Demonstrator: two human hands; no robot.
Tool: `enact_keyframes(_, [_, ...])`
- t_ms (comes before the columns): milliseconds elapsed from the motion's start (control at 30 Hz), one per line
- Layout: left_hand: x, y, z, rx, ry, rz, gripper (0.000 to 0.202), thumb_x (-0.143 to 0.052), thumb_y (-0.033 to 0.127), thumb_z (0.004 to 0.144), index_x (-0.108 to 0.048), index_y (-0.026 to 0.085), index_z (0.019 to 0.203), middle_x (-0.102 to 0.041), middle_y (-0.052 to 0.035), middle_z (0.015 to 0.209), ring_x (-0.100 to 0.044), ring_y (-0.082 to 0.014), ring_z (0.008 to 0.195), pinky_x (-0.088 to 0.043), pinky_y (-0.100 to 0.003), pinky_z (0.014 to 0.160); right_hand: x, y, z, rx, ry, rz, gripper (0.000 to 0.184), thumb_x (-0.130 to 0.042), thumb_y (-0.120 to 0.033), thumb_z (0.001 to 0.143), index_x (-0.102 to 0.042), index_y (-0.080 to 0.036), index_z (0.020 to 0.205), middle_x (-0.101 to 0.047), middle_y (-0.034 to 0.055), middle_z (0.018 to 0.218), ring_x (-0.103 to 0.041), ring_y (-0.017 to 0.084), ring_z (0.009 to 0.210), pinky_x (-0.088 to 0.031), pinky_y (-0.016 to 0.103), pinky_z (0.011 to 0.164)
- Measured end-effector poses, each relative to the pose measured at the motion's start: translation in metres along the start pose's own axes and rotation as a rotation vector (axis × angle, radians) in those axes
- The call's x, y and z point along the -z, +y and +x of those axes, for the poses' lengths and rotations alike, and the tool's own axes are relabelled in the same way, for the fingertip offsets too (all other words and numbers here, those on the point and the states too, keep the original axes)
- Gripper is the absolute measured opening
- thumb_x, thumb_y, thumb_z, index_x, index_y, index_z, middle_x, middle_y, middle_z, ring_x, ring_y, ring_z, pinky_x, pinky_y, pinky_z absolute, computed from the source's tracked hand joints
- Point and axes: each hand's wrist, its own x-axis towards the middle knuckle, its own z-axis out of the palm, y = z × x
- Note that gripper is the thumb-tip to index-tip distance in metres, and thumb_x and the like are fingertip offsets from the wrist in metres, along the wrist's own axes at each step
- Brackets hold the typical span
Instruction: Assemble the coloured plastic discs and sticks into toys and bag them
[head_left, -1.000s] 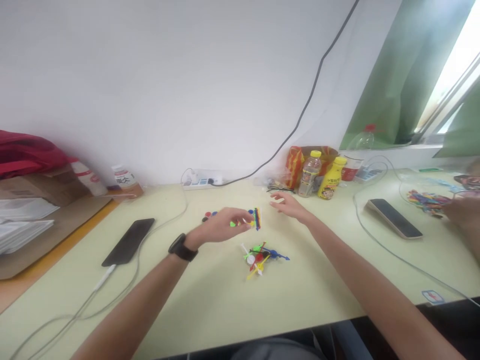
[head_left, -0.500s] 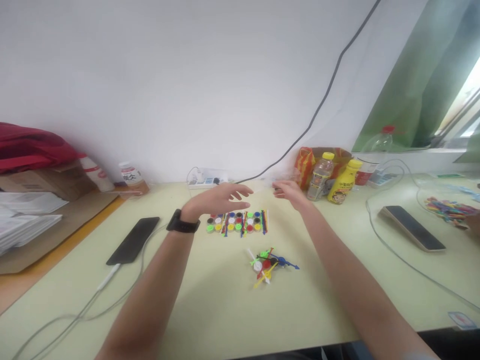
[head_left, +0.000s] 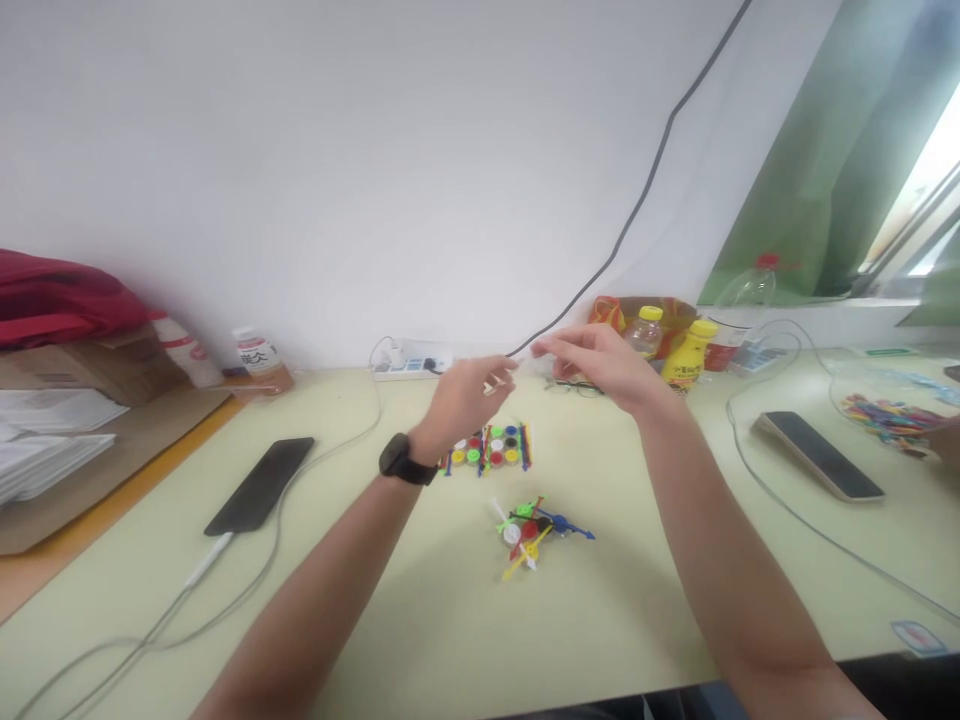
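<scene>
My left hand, with a black watch on its wrist, is raised over the left part of the neat rows of coloured round pieces and arrows, hiding some of them. Its fingers are closed at one edge of a thin, see-through plastic bag; the bag's outline is faint. My right hand is level with it on the other side, thumb and fingers pinched at the bag too. Closer to me on the table lies a loose pile of arrow spinners in green, white, red, black, yellow and blue.
Eyeglasses lie behind the rows. A power strip sits against the wall. Yellow-capped bottles stand at right, near a phone-like slab and a colourful heap. A black phone with a cable lies left.
My hands have come closer together, and their fingers have closed. The left hand has moved right; the right hand has risen, uncovering the eyeglasses. Spinner pile and rows stay in place.
</scene>
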Motion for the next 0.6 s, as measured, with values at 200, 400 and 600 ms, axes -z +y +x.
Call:
enact_keyframes(200, [0.030, -0.012, 0.004, 0.133, -0.028, -0.404, 0.036, -0.075, 0.046, 0.088, -0.076, 0.017, 0.110, -0.078, -0.0092, 0.100, -0.076, -0.0230, 0.084, -0.059, -0.035, 0.077, 0.009, 0.009, -0.001, 0.116, 0.075, -0.104, 0.064, -0.076, -0.059, 0.086, -0.062, -0.029, 0.141, -0.066, 0.0086, 0.124, -0.065, 0.019, 0.087, -0.055, 0.029, 0.069])
enact_keyframes(400, [0.054, -0.021, 0.003, 0.176, -0.007, -0.517, 0.049, -0.083, 0.049, 0.082, -0.073, 0.017, 0.117, -0.078, -0.0112, 0.097, -0.077, -0.0253, 0.087, -0.059, -0.035, 0.075, 0.022, 0.020, 0.002, 0.026, -0.251, -0.173, 0.047, -0.073, -0.063, 0.086, -0.076, -0.018, 0.098, -0.072, 0.0084, 0.092, -0.063, 0.019, 0.081, -0.052, 0.029, 0.070])
enact_keyframes(600, [0.070, -0.021, -0.004, 0.152, -0.236, -0.373, 0.068, -0.083, 0.052, 0.082, -0.062, 0.025, 0.140, -0.076, -0.0107, 0.118, -0.073, -0.0241, 0.101, -0.059, -0.038, 0.088, 0.027, 0.020, 0.002, 0.093, -0.342, -0.269, 0.044, -0.073, -0.062, 0.084, -0.076, -0.019, 0.084, -0.068, 0.0052, 0.080, -0.059, 0.017, 0.073, -0.045, 0.029, 0.063])
